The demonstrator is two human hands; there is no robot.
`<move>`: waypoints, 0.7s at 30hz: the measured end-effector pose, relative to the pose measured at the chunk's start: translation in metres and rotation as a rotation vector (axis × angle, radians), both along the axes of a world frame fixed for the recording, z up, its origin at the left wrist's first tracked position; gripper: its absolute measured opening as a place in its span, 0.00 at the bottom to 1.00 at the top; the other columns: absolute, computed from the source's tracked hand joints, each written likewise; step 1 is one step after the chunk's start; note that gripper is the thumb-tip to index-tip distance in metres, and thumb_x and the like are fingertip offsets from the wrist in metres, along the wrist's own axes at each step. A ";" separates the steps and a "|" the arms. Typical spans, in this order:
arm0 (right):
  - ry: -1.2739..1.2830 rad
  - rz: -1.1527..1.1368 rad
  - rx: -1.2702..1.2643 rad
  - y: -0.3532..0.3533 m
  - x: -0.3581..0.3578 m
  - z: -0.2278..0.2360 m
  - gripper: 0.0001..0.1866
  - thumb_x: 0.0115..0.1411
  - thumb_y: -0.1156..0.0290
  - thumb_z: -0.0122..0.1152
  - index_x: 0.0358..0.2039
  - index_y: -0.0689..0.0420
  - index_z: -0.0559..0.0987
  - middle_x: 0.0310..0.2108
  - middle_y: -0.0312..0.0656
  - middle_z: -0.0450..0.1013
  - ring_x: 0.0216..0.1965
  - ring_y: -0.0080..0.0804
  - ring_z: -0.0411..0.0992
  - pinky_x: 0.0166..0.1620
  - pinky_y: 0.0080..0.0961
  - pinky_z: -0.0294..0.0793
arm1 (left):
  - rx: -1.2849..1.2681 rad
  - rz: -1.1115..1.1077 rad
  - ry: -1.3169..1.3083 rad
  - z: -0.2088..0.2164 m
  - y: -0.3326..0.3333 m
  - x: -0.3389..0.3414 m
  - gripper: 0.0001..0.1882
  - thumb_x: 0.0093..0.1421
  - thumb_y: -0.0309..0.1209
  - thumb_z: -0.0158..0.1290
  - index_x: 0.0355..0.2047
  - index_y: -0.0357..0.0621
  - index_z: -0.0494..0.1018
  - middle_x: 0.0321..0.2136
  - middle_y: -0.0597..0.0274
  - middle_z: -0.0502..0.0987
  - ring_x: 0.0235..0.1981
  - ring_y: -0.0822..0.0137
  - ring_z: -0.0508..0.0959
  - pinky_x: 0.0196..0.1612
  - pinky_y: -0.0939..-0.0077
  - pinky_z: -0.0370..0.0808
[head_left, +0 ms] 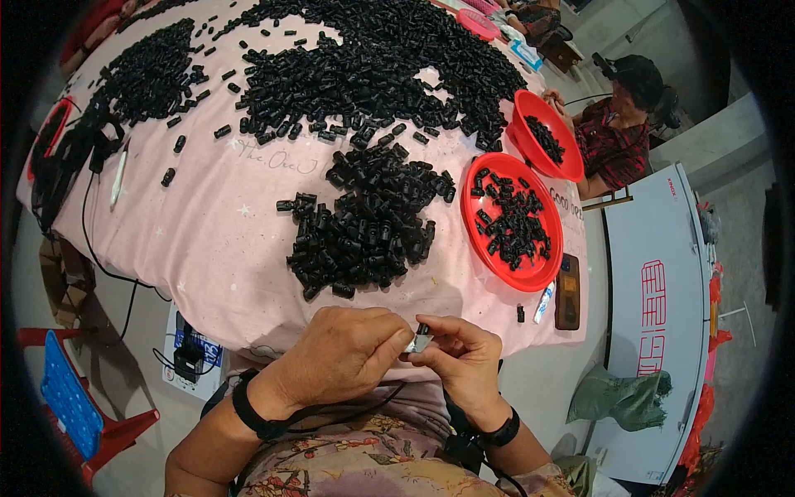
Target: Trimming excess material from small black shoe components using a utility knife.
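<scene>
The piece (422,330) is small and dark, with a bright silvery glint beside it; the fingers hide most of its shape. It is up between the two hands at the table's front edge. The right hand (462,360) has thumb and forefinger clamped on it, while the left hand's (352,352) thumb and forefinger come together against its left side; whether they grip it too, I cannot tell. A strip of pink cloth (207,240) shows between the front edge and the near heap (364,232) of black parts, and a broader stretch runs from that heap toward the left edge. Toward the right edge, the near bowl (515,277), red and partly filled, sits beside the far bowl (571,168). By the front right corner lie a phone (568,291) and a lone part (521,314). The big heap (373,74) spreads across the far half of the table; a white pen (120,178) lies near the left edge. Beyond the right edge sits a person (617,141) in a dark cap, with a white cabinet (650,273) and green sack (621,399) nearer; a red stool (128,424) stands off the front left corner.
</scene>
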State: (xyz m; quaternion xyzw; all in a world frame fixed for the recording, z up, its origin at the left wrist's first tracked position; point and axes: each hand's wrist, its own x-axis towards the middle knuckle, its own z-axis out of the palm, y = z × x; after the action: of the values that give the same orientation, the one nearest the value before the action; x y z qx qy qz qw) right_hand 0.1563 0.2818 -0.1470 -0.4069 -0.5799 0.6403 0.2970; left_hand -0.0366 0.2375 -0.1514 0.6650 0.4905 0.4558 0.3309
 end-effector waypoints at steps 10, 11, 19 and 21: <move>-0.032 0.020 0.019 0.000 -0.002 0.002 0.20 0.51 0.87 0.64 0.46 0.64 0.77 0.29 0.37 0.75 0.29 0.18 0.73 0.35 0.14 0.75 | -0.004 0.025 0.013 0.001 0.001 0.000 0.07 0.60 0.26 0.48 0.27 0.37 0.72 0.21 0.50 0.73 0.23 0.50 0.75 0.26 0.63 0.70; -0.031 0.020 0.019 0.000 -0.001 0.002 0.20 0.51 0.87 0.64 0.46 0.64 0.77 0.29 0.37 0.75 0.29 0.18 0.73 0.35 0.14 0.75 | -0.004 0.025 0.013 0.001 0.001 0.000 0.07 0.60 0.26 0.48 0.27 0.37 0.72 0.21 0.50 0.73 0.23 0.50 0.75 0.26 0.63 0.70; 0.016 0.015 0.046 0.002 0.001 0.003 0.20 0.51 0.89 0.62 0.47 0.67 0.76 0.31 0.41 0.76 0.32 0.23 0.76 0.38 0.18 0.77 | -0.007 -0.001 -0.023 0.001 0.000 0.000 0.07 0.61 0.27 0.48 0.28 0.37 0.73 0.21 0.51 0.73 0.23 0.51 0.75 0.26 0.64 0.70; 0.010 0.014 0.044 0.001 0.001 0.004 0.20 0.51 0.89 0.62 0.47 0.67 0.76 0.31 0.41 0.76 0.32 0.23 0.76 0.38 0.18 0.77 | -0.015 -0.001 -0.027 0.002 0.000 0.000 0.07 0.61 0.27 0.48 0.28 0.37 0.73 0.21 0.51 0.73 0.23 0.51 0.75 0.26 0.64 0.70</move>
State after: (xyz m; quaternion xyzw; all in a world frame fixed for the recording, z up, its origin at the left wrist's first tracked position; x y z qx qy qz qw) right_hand 0.1573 0.2833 -0.1426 -0.3928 -0.5953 0.6314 0.3045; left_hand -0.0365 0.2379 -0.1496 0.6564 0.4890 0.4609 0.3430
